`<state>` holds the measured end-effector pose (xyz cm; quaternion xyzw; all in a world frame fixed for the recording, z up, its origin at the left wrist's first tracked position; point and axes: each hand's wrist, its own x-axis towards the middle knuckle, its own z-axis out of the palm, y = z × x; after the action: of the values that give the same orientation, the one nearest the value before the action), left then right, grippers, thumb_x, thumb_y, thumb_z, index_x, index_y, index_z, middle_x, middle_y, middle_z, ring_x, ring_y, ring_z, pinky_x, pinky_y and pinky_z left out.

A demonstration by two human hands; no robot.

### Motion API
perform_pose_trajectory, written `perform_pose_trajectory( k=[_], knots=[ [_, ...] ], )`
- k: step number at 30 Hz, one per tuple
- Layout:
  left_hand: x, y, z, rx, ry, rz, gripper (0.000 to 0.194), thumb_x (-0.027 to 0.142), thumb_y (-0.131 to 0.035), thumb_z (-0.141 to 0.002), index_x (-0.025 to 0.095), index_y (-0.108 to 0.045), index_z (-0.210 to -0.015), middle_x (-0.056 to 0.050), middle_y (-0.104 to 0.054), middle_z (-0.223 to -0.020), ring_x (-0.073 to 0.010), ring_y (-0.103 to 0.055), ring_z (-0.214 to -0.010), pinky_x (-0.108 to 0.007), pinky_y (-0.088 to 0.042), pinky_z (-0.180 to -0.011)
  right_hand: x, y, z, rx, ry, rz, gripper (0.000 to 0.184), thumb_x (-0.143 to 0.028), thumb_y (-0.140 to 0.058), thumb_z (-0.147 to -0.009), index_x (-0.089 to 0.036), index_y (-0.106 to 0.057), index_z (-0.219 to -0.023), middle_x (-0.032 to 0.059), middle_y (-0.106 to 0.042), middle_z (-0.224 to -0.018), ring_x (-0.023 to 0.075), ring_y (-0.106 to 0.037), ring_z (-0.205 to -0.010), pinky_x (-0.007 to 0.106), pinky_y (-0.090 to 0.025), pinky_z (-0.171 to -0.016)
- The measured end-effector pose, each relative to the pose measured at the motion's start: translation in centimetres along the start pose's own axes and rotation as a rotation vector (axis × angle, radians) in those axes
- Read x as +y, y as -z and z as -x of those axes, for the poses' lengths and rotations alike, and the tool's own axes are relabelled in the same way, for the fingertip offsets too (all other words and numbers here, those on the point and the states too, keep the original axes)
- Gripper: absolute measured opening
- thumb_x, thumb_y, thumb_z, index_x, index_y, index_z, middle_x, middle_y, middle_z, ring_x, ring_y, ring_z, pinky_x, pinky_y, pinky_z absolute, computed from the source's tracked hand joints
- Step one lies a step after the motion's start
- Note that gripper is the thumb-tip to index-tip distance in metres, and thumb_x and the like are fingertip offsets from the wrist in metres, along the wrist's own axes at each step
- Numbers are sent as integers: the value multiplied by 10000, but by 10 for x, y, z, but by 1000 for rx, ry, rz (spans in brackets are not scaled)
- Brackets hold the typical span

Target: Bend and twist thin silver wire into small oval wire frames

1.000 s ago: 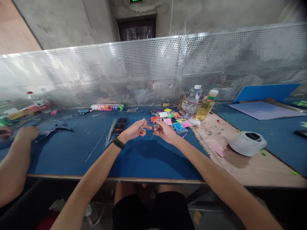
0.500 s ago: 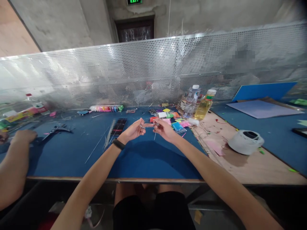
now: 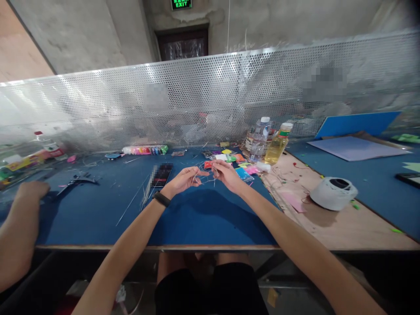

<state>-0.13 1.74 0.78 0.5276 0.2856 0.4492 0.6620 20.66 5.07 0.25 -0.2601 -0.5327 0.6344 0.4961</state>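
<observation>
Thin silvery wire [image 3: 207, 179], bent into a loop, spans the gap between my two hands above the blue table mat. My left hand [image 3: 187, 180], with a dark band on its wrist, pinches one side of it, its index finger stretched toward the other hand. Opposite, my right hand [image 3: 225, 174] pinches the wire's other side, and a short end hangs below those fingers. Just behind my hands lie small colourful packets [image 3: 243, 174]. Left of my left hand are a phone [image 3: 163, 175] and several loose straight wires [image 3: 130, 204].
A clear bottle [image 3: 260, 139] and a bottle of yellow liquid [image 3: 277, 144] stand behind my right hand. Farther right are a white roll [image 3: 333, 193] and a blue board [image 3: 359, 124]. A co-worker's arm [image 3: 24, 218] rests at left, near a black tool [image 3: 77, 181]. A perforated metal screen [image 3: 114, 105] closes the back.
My left index finger has straightened toward my right hand, and the wire loop between my hands now hangs lower and wider. The view has shifted slightly.
</observation>
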Motion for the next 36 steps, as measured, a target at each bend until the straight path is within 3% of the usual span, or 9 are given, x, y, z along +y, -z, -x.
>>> perform_pose_trajectory(
  k=[4,8,11,14,18,20,28,31,36],
  knots=[
    [3,-2,1,0,15,-29,273,386,-636,-878,136,-567,-960,-184,-675,-1168,-114,-685,-655,-216,-563,-585,-1,7,-2,2,-10,93,276,-455,-716,-746,-241,-684,-918,8,-692,-842,128,-589,-681,264,-463,-621],
    [7,-3,1,-4,36,16,253,368,-632,-883,152,-555,-991,-171,-651,-1218,-130,-701,-719,-253,-583,-654,-5,11,0,13,135,334,271,-457,-664,-809,-269,-712,-998,30,-718,-932,177,-648,-775,330,-503,-714],
    [9,-4,2,-26,33,24,236,342,-623,-893,142,-585,-1013,-168,-627,-1257,-139,-702,-780,-264,-582,-714,-7,12,2,-1,234,508,286,-453,-598,-870,-269,-700,-1063,37,-723,-974,174,-654,-721,351,-511,-732],
    [10,-4,3,-22,16,13,229,317,-622,-896,136,-626,-1037,-157,-614,-1276,-137,-692,-819,-268,-569,-766,-8,11,5,-43,281,561,307,-446,-556,-902,-270,-677,-1123,44,-723,-1021,176,-672,-746,352,-525,-755],
    [10,-3,4,-27,-13,15,208,293,-638,-886,138,-652,-1025,-139,-612,-1273,-144,-676,-878,-302,-545,-837,-8,7,10,-74,330,570,353,-429,-622,-869,-280,-649,-1187,51,-711,-1110,205,-685,-929,364,-535,-835],
    [11,-4,4,-38,-28,28,195,289,-648,-878,145,-651,-1009,-129,-605,-1280,-157,-665,-927,-322,-530,-865,-9,5,12,-41,355,605,360,-440,-630,-864,-283,-655,-1186,50,-710,-1124,219,-680,-969,369,-537,-842],
    [10,-17,3,-41,-73,35,180,301,-652,-865,163,-604,-971,-100,-557,-1309,-193,-627,-1021,-372,-515,-879,-4,-4,15,207,426,710,373,-496,-539,-914,-249,-690,-1149,59,-741,-1011,233,-715,-825,373,-543,-787],
    [10,-18,2,-44,-75,62,173,313,-645,-860,166,-574,-918,-90,-581,-1238,-201,-634,-996,-380,-519,-860,-2,-2,13,173,431,682,349,-458,-541,-919,-248,-681,-1160,59,-734,-1053,228,-708,-901,363,-540,-824],
    [12,-13,0,-3,-120,-36,202,339,-619,-857,163,-522,-848,-83,-579,-1152,-190,-624,-938,-346,-524,-801,-7,13,6,-38,391,712,351,-251,-508,-903,-300,-663,-1215,27,-695,-1183,216,-646,-1093,387,-508,-920]
  ],
)
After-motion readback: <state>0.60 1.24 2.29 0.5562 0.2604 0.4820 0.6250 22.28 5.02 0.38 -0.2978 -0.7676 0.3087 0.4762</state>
